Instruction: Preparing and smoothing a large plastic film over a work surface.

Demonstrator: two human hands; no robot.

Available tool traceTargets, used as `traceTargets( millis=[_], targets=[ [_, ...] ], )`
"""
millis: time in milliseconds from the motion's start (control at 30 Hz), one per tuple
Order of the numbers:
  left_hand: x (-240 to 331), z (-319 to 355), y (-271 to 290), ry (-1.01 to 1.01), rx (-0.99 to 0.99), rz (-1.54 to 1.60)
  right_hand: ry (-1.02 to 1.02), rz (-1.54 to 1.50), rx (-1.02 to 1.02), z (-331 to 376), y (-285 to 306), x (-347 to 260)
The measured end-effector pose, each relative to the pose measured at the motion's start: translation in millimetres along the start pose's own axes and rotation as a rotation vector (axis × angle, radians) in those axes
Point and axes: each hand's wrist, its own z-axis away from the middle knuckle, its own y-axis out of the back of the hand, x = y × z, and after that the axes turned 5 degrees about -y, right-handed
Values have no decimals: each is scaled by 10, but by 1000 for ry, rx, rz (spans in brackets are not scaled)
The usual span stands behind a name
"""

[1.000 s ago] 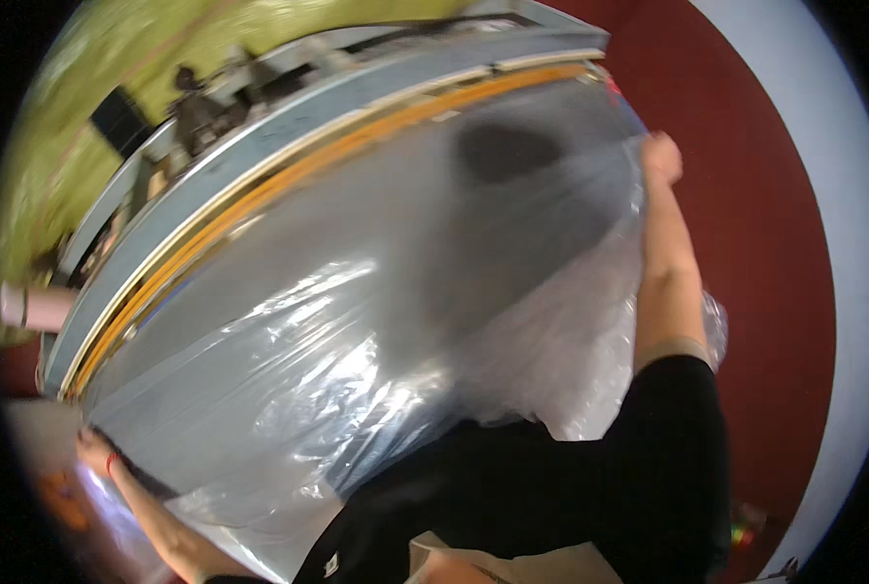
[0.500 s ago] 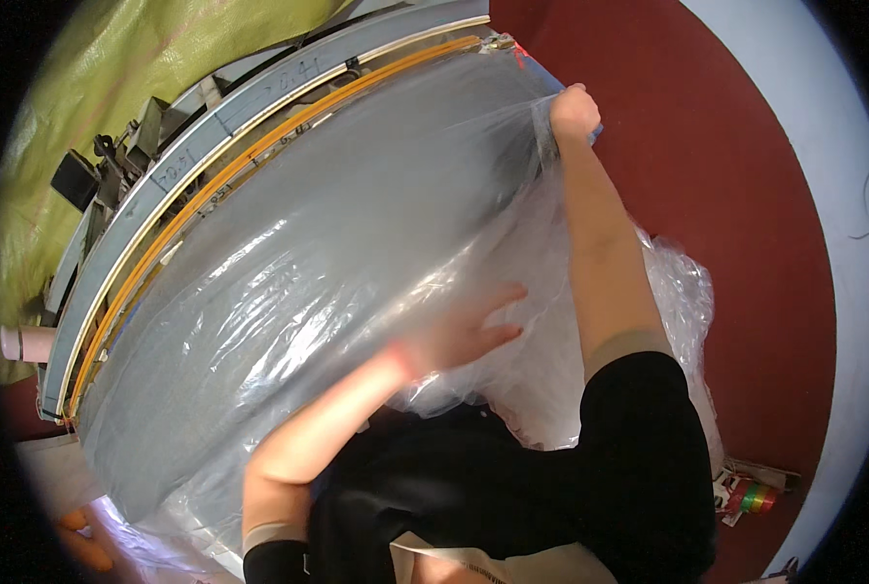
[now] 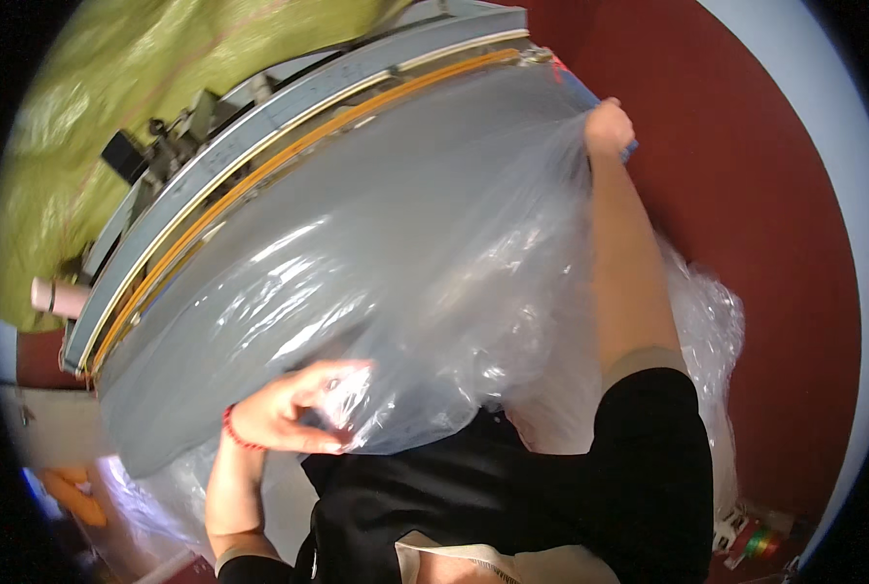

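— What is spread across the middle of the view?

— A large sheet of clear, crinkled plastic film [image 3: 425,282] is stretched over a long grey work surface [image 3: 259,243], which is edged by a thin orange strip [image 3: 259,185] and a pale metal rail [image 3: 289,122]. The film is gathered into folds near the body.

— How are the hands placed?

— They are held well apart. The right hand [image 3: 607,127] is raised at the far corner and is closed on the edge of the film. The left hand [image 3: 293,414], ringed at the wrist by a red bracelet [image 3: 232,431], is pinched on a bunch of the film low at the near edge.

— What else is seen around?

— More crumpled clear plastic [image 3: 707,321] is piled to the right, just behind the right forearm, against a dark red floor [image 3: 746,195]. A yellow-green cloth [image 3: 113,107] is seen beyond the rail. Much of the surface is veiled by the film, and the lower view is blocked by a black garment [image 3: 551,496].
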Motion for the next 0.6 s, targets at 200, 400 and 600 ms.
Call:
traceTargets(
  millis=[200, 400, 600],
  targets=[
    [78, 1241, -180, 498, 809, -1326, 49, 31, -31, 117, 49, -70],
    [265, 2610, -295, 197, 1694, -1330, 70, 33, -142, -29, -84, 14],
    [904, 4667, 214, 301, 1843, -1104, 40, 39, -131, -107, -106, 48]
  ],
)
